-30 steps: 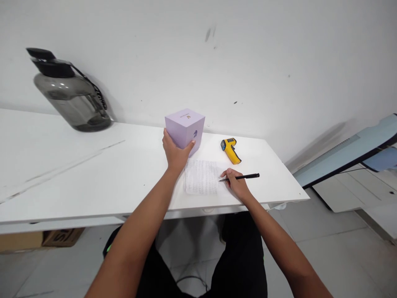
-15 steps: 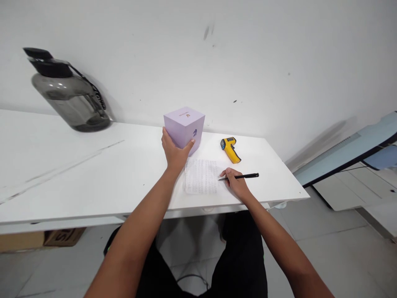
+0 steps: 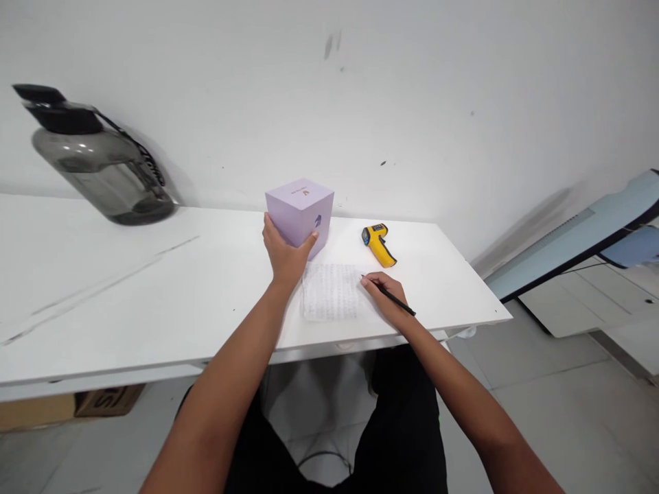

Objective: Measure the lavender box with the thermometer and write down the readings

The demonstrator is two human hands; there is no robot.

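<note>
My left hand point(image 3: 286, 255) is wrapped round the lower part of a lilac box point(image 3: 301, 213), thumb on its right face and fingers on its left. The box stands on the white table. In my right hand point(image 3: 386, 296) is a black pen point(image 3: 397, 302), held in a writing grip with its tip pointing up and left, at the right edge of the paper. The sheet of paper point(image 3: 330, 293), covered in rows of writing, lies flat between my hands, just in front of the box.
A yellow infrared thermometer point(image 3: 379, 245) lies behind my right hand. At the far left a large grey water bottle point(image 3: 103, 168) stands by the wall. The table's point(image 3: 128, 315) right edge ends near a pale blue-grey panel point(image 3: 571, 240). A cardboard box point(image 3: 108, 401) sits below.
The pen has swung in my right hand, from lying nearly level to slanting back over the hand, its tip moving up. My left hand stays on the box. The view has shifted slightly.
</note>
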